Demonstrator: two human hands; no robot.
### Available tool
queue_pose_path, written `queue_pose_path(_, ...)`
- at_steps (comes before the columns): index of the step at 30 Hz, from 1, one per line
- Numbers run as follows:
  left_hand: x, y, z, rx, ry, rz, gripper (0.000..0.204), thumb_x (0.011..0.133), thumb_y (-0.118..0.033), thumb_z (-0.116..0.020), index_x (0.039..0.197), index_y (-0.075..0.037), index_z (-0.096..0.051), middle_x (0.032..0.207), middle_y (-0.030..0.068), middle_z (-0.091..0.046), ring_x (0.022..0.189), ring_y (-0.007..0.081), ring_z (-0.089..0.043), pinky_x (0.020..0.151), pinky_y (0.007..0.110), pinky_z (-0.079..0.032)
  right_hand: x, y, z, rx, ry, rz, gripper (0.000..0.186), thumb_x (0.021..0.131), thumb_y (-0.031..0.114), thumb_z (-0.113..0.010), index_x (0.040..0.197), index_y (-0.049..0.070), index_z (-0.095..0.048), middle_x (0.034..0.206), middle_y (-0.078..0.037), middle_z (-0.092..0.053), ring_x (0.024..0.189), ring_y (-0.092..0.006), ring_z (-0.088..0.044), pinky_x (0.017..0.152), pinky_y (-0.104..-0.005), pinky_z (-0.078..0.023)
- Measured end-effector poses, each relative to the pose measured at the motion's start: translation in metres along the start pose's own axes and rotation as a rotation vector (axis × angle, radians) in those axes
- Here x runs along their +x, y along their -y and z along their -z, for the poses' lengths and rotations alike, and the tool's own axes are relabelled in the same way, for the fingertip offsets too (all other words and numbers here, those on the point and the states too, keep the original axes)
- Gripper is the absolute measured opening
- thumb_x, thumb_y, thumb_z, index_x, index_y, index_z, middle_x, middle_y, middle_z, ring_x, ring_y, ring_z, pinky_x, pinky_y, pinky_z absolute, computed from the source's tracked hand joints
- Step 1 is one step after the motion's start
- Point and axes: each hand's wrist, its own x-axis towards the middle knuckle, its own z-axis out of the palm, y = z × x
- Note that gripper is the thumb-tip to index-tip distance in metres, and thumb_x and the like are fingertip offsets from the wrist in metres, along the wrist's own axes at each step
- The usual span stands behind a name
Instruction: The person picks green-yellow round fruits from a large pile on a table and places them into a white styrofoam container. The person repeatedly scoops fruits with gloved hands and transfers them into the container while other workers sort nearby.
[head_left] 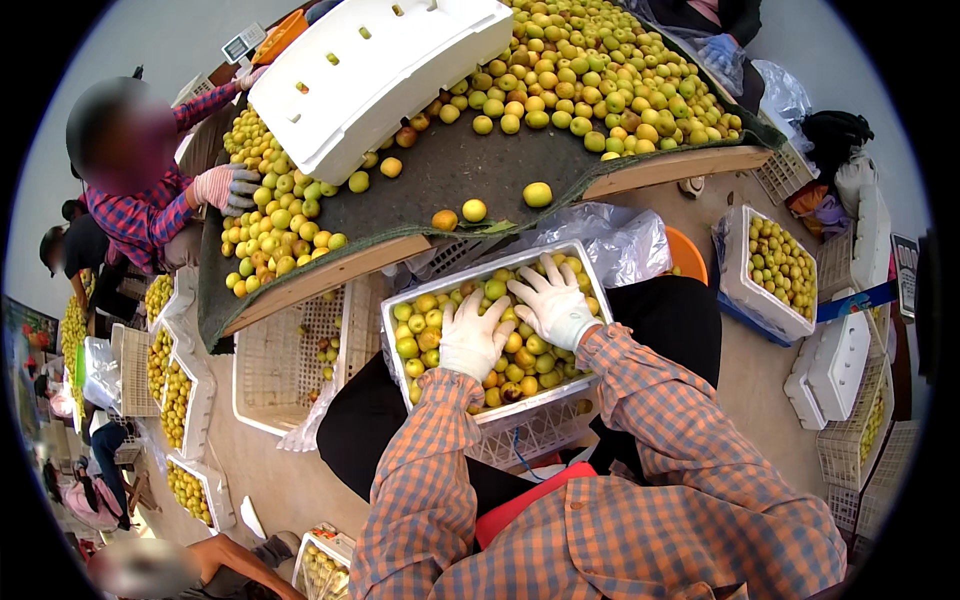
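A white foam box (540,400) stands in front of me, filled with small round yellow-green fruits (533,368), some with reddish or brown patches. My left hand (474,338), in a white glove, lies on the fruits left of the middle, its fingers stretched out and pointing away from me. To its right my right hand (553,305), gloved alike, rests on the fruits with spread fingers near the far rim. Neither hand is wrapped round a fruit. The fruits beneath both palms are hidden.
Beyond the box is a dark-covered sorting table (430,185) with a wooden edge and heaped fruits (580,75). A tilted white foam box (380,75) lies on it. A co-worker's gloved hand (228,188) touches fruits at left. A plastic crate (290,365) and a filled box (770,270) flank me.
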Motion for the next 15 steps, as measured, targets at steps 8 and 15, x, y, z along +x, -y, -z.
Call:
queue_pose_path(8,-0.014,-0.001,0.002,0.033,-0.128,0.069,0.035,0.092,-0.033,-0.059,0.122,-0.015,-0.065,0.126,0.0132,-0.061,0.122,0.0351,-0.053,0.111,0.055,-0.031,-0.017,0.004,0.006,-0.01,-0.001,-0.023,0.051,0.09,0.046,-0.059,0.136,0.024,-0.056,0.147,-0.012,-0.046,0.14,-0.0389,-0.035,0.111,-0.0641,-0.025)
queue_pose_path(15,-0.022,-0.017,0.023,-0.09,-0.237,0.136,0.031,0.09,-0.022,-0.065,0.119,-0.011,-0.066,0.127,0.014,-0.061,0.121,0.036,-0.053,0.109,0.051,-0.036,-0.013,0.015,0.017,0.06,-0.004,-0.069,0.053,0.087,0.044,-0.065,0.135,0.024,-0.056,0.146,-0.012,-0.046,0.139,-0.0395,-0.034,0.11,-0.0651,-0.025)
